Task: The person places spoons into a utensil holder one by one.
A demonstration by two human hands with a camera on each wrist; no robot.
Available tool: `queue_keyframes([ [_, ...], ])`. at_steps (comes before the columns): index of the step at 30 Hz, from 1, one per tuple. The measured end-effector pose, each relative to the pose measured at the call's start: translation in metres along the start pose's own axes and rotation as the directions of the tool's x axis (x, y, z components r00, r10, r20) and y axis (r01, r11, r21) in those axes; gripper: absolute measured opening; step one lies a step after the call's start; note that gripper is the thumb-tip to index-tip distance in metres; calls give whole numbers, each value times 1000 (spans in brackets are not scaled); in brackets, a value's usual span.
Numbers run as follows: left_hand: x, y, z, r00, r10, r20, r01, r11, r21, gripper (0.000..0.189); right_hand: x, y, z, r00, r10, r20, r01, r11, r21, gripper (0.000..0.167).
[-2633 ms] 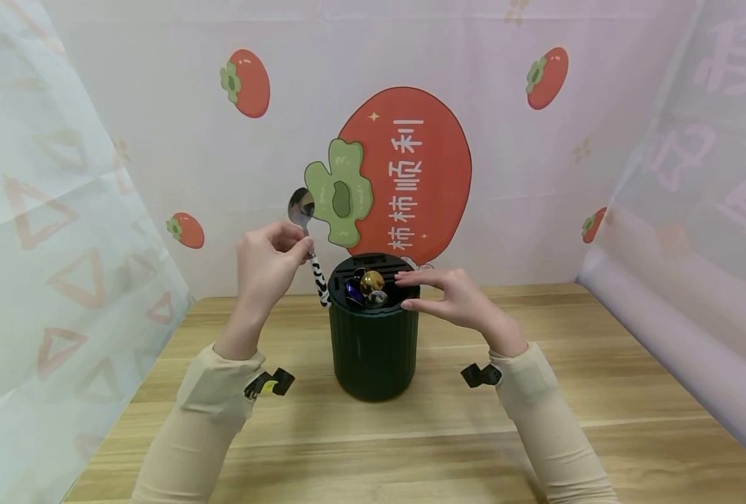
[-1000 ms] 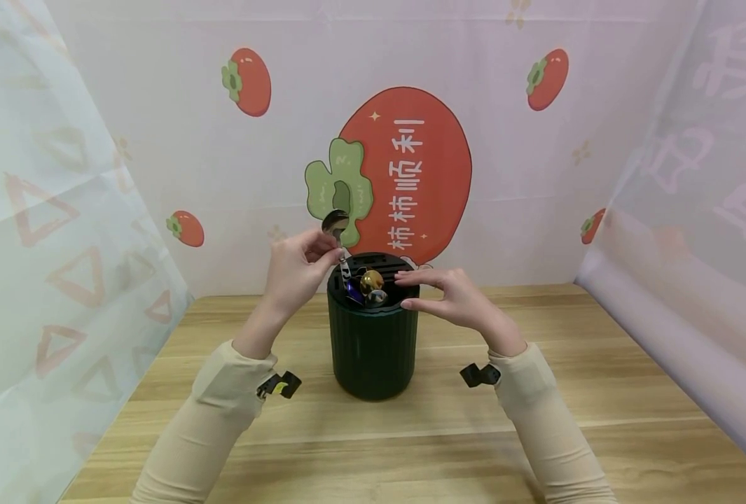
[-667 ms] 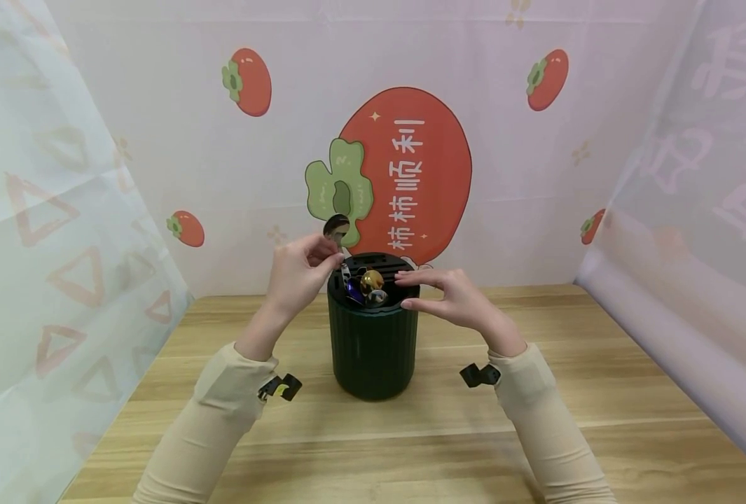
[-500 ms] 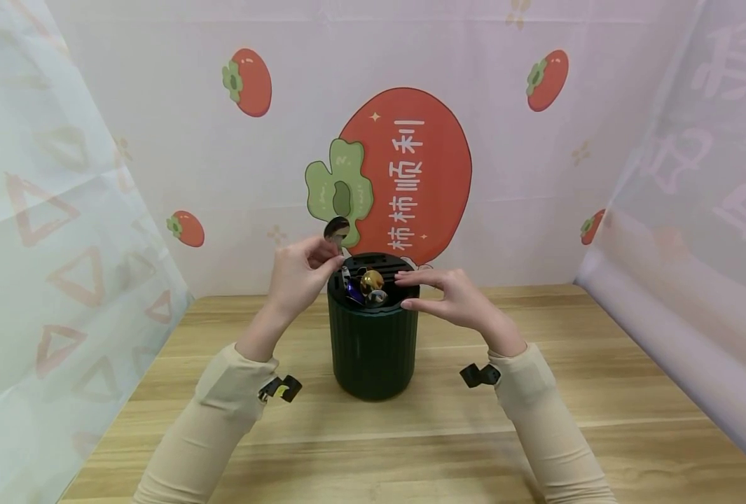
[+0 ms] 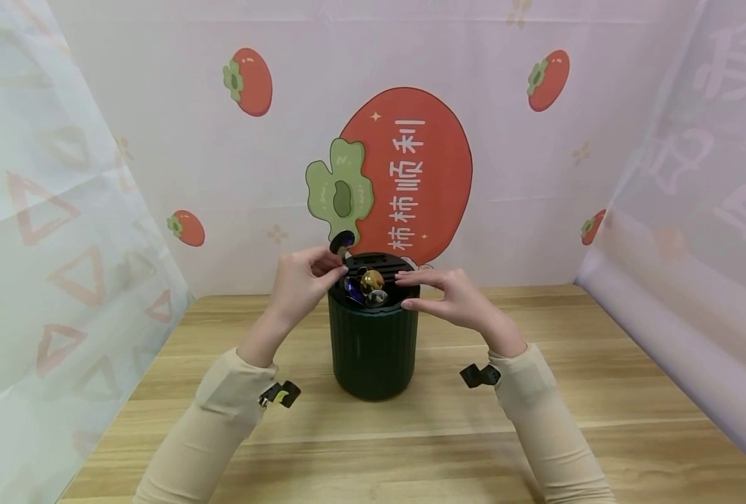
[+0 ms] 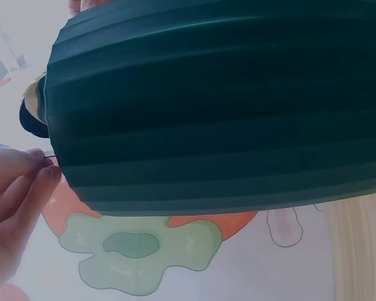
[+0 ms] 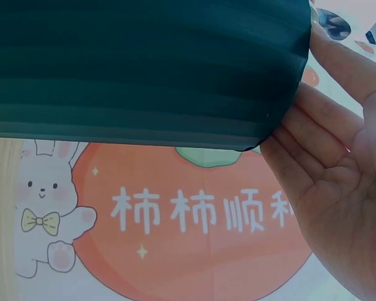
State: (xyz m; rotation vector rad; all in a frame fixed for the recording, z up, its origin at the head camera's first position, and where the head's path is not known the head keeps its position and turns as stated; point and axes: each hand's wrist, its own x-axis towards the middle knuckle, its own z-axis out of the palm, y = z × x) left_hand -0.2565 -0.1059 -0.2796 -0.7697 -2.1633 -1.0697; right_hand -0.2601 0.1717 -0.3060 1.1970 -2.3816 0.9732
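Note:
My left hand (image 5: 303, 283) pinches a spoon (image 5: 342, 242) between thumb and fingers, bowl up. Its handle points down into the left side of a dark green ribbed utensil holder (image 5: 375, 350), and the lower part is hidden inside. In the left wrist view the fingertips (image 6: 41, 164) are right at the holder's rim. My right hand (image 5: 451, 301) rests at the opposite side of the rim, fingers extended and slightly bent; in the right wrist view the fingers (image 7: 326, 116) lie along the holder's edge. Inside the opening a gold bowl-shaped piece (image 5: 372, 281) and a blue shiny one (image 5: 352, 289) show.
The holder stands on a wood-grain table (image 5: 373, 448). Behind it hangs a pale backdrop (image 5: 505, 210) printed with persimmons, and light cloth sheets (image 5: 45, 280) close off both sides. A small black camera (image 5: 280, 394) sits on each wrist.
My left hand has moved right from beside the holder to over its opening, then downward. The spoon's black-and-white patterned handle has sunk into it. My right hand has stayed at the rim.

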Motion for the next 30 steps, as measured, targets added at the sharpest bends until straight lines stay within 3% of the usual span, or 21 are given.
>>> queue_keyframes([
  [14, -8, -7, 0, 1000, -2, -6, 2, 1000, -4, 4, -1, 1, 0, 1000, -6, -7, 6, 1000, -5, 38],
  [18, -10, -8, -5, 997, -21, -74, 22, 1000, 5, 5, -1, 2, -1, 1000, -3, -11, 3, 1000, -2, 37],
  [24, -19, -16, -12, 978, -95, -186, 99, 995, 13, 6, -2, 1, -1, 1000, 5, -10, -5, 1000, -2, 39],
  [30, -31, -26, -14, 965, -104, -241, 119, 992, 50, 6, -6, 7, 6, 991, -87, -102, 84, 996, -37, 38],
])
